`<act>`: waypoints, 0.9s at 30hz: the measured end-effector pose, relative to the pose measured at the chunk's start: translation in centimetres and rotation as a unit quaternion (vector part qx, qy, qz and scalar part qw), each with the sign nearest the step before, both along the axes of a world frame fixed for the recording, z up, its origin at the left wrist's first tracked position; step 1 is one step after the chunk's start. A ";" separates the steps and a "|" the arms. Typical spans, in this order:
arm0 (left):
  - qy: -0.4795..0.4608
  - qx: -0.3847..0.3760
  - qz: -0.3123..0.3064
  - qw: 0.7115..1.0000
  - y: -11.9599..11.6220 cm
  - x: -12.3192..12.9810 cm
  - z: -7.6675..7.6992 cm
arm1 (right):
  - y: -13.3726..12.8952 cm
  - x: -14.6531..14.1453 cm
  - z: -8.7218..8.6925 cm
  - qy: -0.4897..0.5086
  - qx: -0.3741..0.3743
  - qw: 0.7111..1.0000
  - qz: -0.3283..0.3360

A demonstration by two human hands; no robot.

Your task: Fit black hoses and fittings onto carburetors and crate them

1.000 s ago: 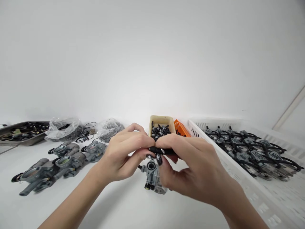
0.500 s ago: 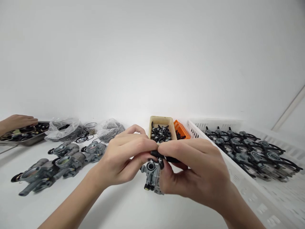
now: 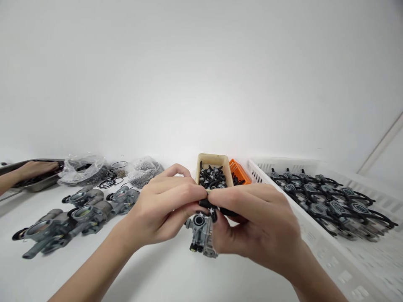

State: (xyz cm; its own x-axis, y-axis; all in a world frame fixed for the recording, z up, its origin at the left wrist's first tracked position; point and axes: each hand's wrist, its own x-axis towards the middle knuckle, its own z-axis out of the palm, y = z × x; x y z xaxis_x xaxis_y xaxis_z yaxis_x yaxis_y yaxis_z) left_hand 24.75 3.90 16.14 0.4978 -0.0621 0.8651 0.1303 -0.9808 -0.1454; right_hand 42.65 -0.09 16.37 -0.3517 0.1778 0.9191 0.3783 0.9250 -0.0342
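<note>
A grey metal carburetor (image 3: 197,237) is at the centre, its round bore facing me, just below my fingertips. My left hand (image 3: 166,205) is closed at its upper part, thumb near the bore's top edge; the fingers behind are partly hidden. From the other side my right hand (image 3: 261,222) pinches a short black rubber hose (image 3: 228,212) between thumb and fingers. Both sets of fingertips meet above the carburetor, where the joint between hose and body is covered. Dark nails with a white star show on both thumbs.
Several carburetors (image 3: 90,212) lie on the table at left, near clear plastic bags (image 3: 145,171) and black rings. A cream bin (image 3: 214,158) of hose parts and an orange basket (image 3: 241,171) stand behind. A white crate (image 3: 315,235) holds hosed carburetors. Another person's hand (image 3: 39,167) reaches into a metal tray (image 3: 44,184).
My hands stay in nearly the same place, with the right thumb shifted slightly. The other person's hand has moved right and deeper into the metal tray.
</note>
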 end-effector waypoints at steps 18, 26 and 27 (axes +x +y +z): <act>0.028 -0.003 0.017 0.999 -0.3 -0.4 0.2 | 0.0 0.8 0.3 -0.060 0.019 0.998 -0.022; 0.033 -0.001 0.012 0.999 0.1 -0.6 0.2 | -0.1 0.4 0.5 -0.068 0.024 0.997 -0.037; 0.033 -0.001 0.010 0.999 0.1 -0.6 0.2 | -0.1 0.4 0.5 -0.064 0.026 0.997 -0.036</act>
